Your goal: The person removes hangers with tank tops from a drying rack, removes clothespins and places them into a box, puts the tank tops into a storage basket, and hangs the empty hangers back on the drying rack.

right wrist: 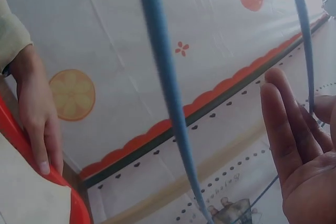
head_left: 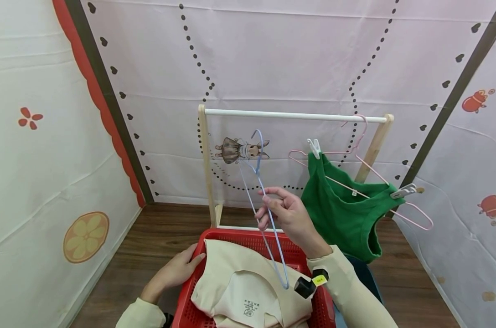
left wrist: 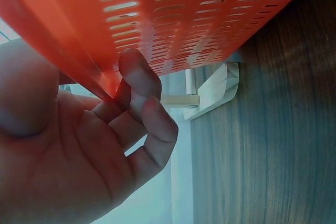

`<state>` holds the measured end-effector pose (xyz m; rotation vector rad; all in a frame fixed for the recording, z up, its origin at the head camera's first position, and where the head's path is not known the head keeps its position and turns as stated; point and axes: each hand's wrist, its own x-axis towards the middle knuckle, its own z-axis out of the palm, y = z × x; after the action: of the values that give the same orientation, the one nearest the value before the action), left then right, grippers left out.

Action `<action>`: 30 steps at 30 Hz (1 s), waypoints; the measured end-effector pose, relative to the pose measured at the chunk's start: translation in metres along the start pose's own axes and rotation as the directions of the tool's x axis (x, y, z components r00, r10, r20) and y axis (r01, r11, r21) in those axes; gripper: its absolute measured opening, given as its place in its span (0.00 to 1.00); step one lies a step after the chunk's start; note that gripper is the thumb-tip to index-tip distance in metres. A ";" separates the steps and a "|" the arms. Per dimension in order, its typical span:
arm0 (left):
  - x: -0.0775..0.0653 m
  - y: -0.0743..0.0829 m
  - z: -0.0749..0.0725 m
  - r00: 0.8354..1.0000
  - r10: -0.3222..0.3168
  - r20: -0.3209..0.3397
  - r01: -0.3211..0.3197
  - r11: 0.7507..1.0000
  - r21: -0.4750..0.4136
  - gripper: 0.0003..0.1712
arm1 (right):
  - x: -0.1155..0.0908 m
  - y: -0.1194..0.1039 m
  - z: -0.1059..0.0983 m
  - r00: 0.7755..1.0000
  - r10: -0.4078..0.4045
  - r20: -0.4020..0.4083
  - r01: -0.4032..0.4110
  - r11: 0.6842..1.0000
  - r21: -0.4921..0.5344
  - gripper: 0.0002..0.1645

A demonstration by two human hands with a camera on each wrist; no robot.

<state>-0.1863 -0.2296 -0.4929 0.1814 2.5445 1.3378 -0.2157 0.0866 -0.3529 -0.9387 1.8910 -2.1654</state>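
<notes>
My right hand (head_left: 291,221) holds a light blue clothes hanger (head_left: 286,281) by one side, pinching it between thumb and fingers. The hanger stands nearly upright, hook on top, its lower end over a cream shirt (head_left: 219,259). That shirt lies folded in a red plastic basket (head_left: 188,291), with its neckline and printed inner label showing. At the basket's left side, my left hand (head_left: 176,271) grips the rim, thumb on top. In the left wrist view, its fingers (left wrist: 139,77) curl beneath the rim. The right wrist view shows the blue hanger (right wrist: 167,82) close up.
Behind the basket stands a wooden rack with a white rail (head_left: 272,115). A pink hanger (head_left: 422,221) hangs at its right end, carrying a green sleeveless top (head_left: 334,209) held by white clips (head_left: 315,148). Printed cloth walls surround the dark wooden floor (head_left: 149,237).
</notes>
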 end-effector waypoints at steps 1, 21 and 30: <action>0.000 0.000 0.000 1.000 -0.001 -0.002 0.001 1.000 0.001 0.32 | 0.001 0.000 0.001 1.000 -0.004 0.001 0.004 1.000 0.002 0.25; -0.001 -0.001 0.000 1.000 -0.019 -0.004 0.018 1.000 -0.021 0.32 | 0.020 -0.012 0.014 0.997 -0.028 -0.065 0.035 0.993 0.110 0.30; -0.001 -0.002 0.001 1.000 -0.012 -0.014 0.012 1.000 -0.005 0.32 | 0.031 -0.017 0.015 0.993 -0.057 -0.103 0.072 0.986 0.151 0.29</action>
<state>-0.1853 -0.2298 -0.4948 0.1562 2.5495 1.3446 -0.2276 0.0632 -0.3249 -0.8915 1.7240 -2.3970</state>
